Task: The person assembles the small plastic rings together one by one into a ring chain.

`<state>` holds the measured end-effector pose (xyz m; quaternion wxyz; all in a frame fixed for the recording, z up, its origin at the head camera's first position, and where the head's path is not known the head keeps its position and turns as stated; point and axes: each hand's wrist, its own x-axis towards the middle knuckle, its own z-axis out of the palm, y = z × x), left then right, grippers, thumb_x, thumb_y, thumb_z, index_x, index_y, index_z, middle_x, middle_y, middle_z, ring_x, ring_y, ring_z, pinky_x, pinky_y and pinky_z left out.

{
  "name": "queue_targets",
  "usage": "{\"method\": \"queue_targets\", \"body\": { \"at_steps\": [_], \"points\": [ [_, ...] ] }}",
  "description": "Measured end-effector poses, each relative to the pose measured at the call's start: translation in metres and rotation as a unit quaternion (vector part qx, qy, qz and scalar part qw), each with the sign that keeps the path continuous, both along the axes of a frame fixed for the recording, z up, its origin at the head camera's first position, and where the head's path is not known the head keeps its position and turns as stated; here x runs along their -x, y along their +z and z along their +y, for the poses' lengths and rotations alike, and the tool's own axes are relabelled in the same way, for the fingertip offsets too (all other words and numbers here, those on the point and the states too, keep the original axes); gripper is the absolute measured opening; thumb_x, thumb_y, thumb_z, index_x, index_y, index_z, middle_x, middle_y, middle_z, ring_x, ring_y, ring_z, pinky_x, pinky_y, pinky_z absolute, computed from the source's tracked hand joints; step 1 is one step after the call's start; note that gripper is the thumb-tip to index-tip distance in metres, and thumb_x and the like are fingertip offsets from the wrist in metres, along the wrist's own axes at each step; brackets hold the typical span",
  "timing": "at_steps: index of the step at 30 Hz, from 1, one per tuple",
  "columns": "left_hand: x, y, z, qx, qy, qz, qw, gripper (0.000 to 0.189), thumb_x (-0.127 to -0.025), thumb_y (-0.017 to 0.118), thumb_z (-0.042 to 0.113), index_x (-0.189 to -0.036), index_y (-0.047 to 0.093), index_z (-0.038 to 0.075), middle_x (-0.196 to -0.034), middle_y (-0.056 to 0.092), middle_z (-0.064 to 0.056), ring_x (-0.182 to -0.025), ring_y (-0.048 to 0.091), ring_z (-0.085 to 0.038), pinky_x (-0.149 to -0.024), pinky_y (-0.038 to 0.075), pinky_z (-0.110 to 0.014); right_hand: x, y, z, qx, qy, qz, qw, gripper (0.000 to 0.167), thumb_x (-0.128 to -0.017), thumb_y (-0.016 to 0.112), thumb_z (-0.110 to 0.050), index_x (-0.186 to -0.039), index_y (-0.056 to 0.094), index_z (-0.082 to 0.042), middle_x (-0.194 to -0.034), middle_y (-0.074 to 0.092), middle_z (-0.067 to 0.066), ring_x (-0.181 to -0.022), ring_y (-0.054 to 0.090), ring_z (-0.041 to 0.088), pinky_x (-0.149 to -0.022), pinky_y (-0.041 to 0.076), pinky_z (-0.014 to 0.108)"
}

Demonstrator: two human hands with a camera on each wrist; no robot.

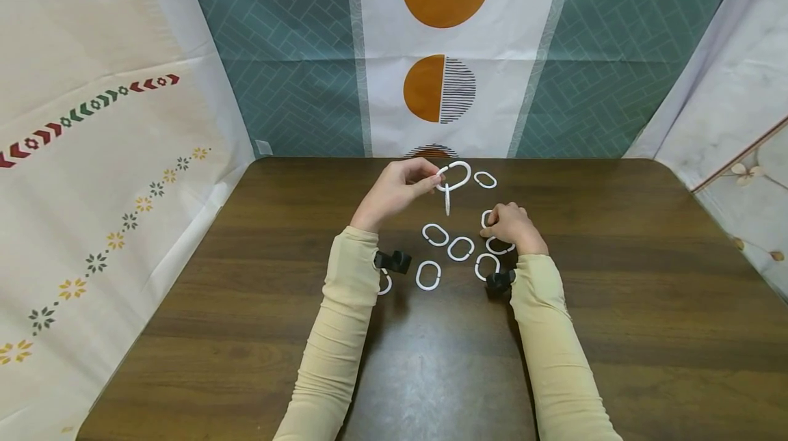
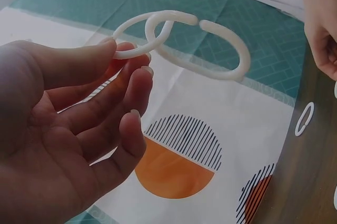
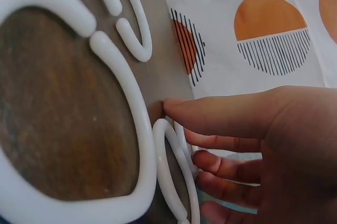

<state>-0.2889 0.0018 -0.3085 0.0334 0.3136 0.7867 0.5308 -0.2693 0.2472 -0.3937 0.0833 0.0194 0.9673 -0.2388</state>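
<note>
My left hand (image 1: 397, 191) is raised above the far part of the table, pinching a white plastic oval link (image 1: 464, 182) between thumb and fingertips. Through it hangs a second white link (image 2: 243, 50), seen edge-on from the head and with a small gap in its side. My right hand (image 1: 514, 225) is low over the table at a lying link (image 1: 484, 219). In the right wrist view its thumb (image 3: 221, 113) is stretched out over that link's end, the other fingers beyond; part of the link is hidden behind the hand.
More white links lie scattered: one at the far edge (image 1: 485, 180), several in the middle near one link (image 1: 460, 249), others beside the right wrist (image 1: 477, 270) and partly behind the left wrist (image 1: 386, 282). Patterned cloths hang behind the brown table (image 1: 246, 345).
</note>
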Motion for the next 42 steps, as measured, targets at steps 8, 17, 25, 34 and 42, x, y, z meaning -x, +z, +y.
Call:
{"method": "queue_targets", "body": {
  "at_steps": [8,17,25,34,42],
  "points": [
    [-0.001,0.0,-0.001,0.001,0.01,0.013,0.9999,0.019,-0.094,0.064,0.018,-0.1,0.071,0.002,-0.083,0.066,-0.008,-0.075,0.058,-0.013,-0.07,0.044,-0.022,0.002,-0.002,0.001,0.011,0.003,0.009,0.9999,0.015,-0.086,0.068,-0.014,-0.085,0.065,0.001,-0.086,0.061,0.014,-0.079,0.053,0.026,-0.067,0.041,0.03],
    [-0.001,0.002,0.0,0.013,0.028,0.03,0.9991,0.017,-0.093,0.065,0.024,-0.096,0.073,0.009,-0.076,0.06,-0.002,-0.075,0.056,-0.023,-0.067,0.042,-0.024,0.001,0.001,0.001,0.005,0.013,0.019,0.9997,0.01,-0.085,0.059,-0.007,-0.082,0.066,0.0,-0.082,0.061,0.012,-0.075,0.053,0.025,-0.065,0.04,0.029],
    [0.0,-0.001,0.0,0.013,0.03,0.027,0.9991,0.016,-0.093,0.065,0.023,-0.095,0.072,0.009,-0.075,0.06,0.0,-0.072,0.055,-0.014,-0.069,0.043,-0.024,0.001,-0.001,0.0,-0.003,0.01,0.021,0.9997,0.021,-0.087,0.068,-0.018,-0.091,0.06,0.0,-0.091,0.062,0.015,-0.083,0.055,0.029,-0.072,0.043,0.035],
    [0.0,-0.002,0.0,0.006,0.029,0.026,0.9992,0.015,-0.093,0.065,0.021,-0.095,0.072,0.008,-0.076,0.061,-0.001,-0.072,0.055,-0.011,-0.068,0.043,-0.023,0.001,0.0,-0.001,-0.043,0.042,0.037,0.9975,0.01,-0.087,0.061,-0.01,-0.081,0.067,-0.003,-0.089,0.059,0.016,-0.093,0.049,0.038,-0.08,0.041,0.047],
    [0.002,-0.002,0.001,0.011,0.024,0.029,0.9992,0.015,-0.094,0.065,0.02,-0.097,0.072,0.007,-0.077,0.061,-0.003,-0.073,0.055,-0.014,-0.068,0.041,-0.024,-0.005,0.014,0.003,0.016,0.03,0.063,0.9975,0.009,-0.095,0.048,-0.004,-0.095,0.051,0.004,-0.085,0.053,0.016,-0.083,0.052,0.031,-0.075,0.041,0.039]
  ]
}}
